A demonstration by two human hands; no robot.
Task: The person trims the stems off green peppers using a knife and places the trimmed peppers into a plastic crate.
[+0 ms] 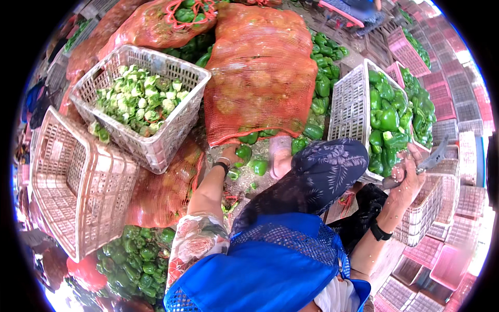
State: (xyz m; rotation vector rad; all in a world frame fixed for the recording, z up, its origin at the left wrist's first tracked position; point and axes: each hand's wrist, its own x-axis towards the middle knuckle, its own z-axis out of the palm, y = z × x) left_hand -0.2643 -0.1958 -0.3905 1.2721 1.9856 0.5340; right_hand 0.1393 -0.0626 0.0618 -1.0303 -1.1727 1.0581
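At the lower edge of an orange mesh sack (260,67), my left hand (227,154) is closed on a green bell pepper (243,152). Other loose peppers, one a whole green pepper (259,167), lie on the ground beside my sandalled foot (281,162). My right hand (407,184) grips a knife (435,156), its metal blade pointing up and to the right. That hand is at the near end of a white crate (349,99) heaped with green bell peppers (385,119). The handle is mostly hidden by my fingers.
To the left stands a white crate (171,65) of pale green pepper cores (140,99), beside a tilted crate (104,177). More peppers (143,265) are piled at lower left. Another mesh sack (150,31) lies far left. Stacked pink crates (451,265) fill the right side.
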